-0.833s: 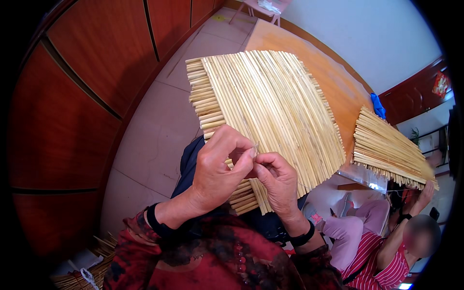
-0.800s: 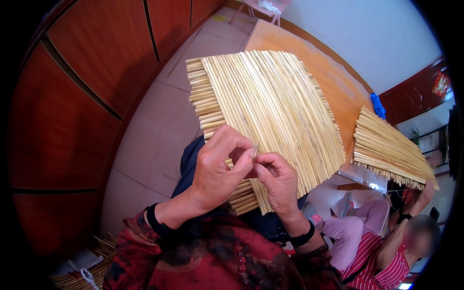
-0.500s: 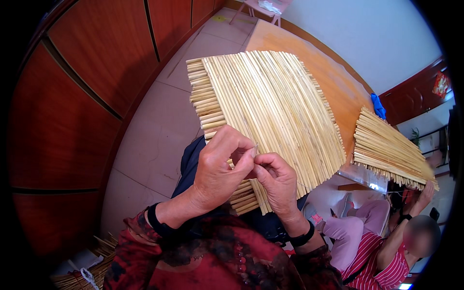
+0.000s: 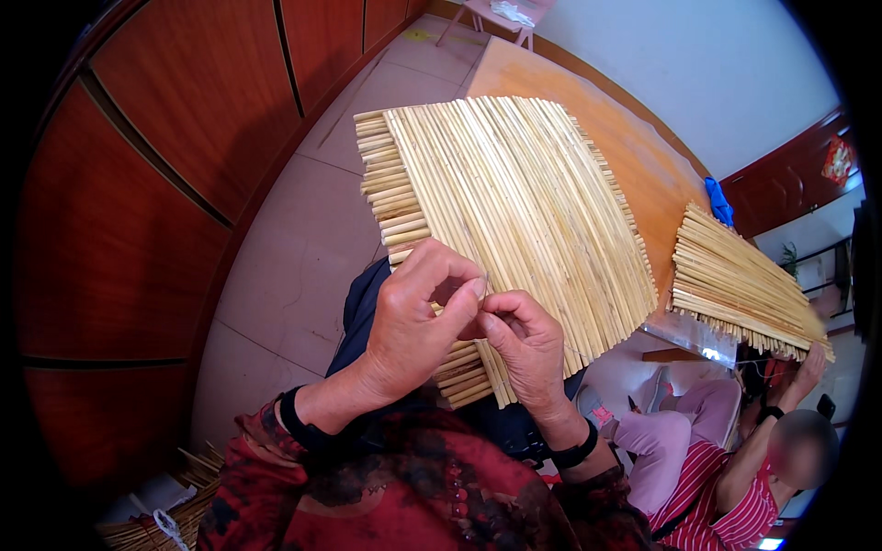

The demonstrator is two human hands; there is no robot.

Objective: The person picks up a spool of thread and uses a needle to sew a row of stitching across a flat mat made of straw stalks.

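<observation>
A mat of pale straw-coloured reed stalks [image 4: 514,193] spreads in front of me, resting partly on the table and reaching over my lap. Its stalks lie side by side, with a crossing layer of stalk ends showing along the left edge. Over the mat's near edge, my left hand [image 4: 418,308] is closed, thumb and forefinger pinched together. Just beside it my right hand [image 4: 525,344] is closed in a pinch too, its fingertips almost touching the left ones. Something very thin shows at the fingertips, too fine to name.
Beneath the mat is an orange-brown table [image 4: 542,73]. At right, a co-worker [image 4: 717,477] in a striped top handles a second reed mat [image 4: 735,285]. A blue cloth [image 4: 718,202] lies nearby. Red-brown cabinets [image 4: 138,230] line the left; loose stalks [image 4: 175,514] sit lower left.
My left fingertips have shifted very slightly, while both hands stay pinched over the same spot. The mat has not moved.
</observation>
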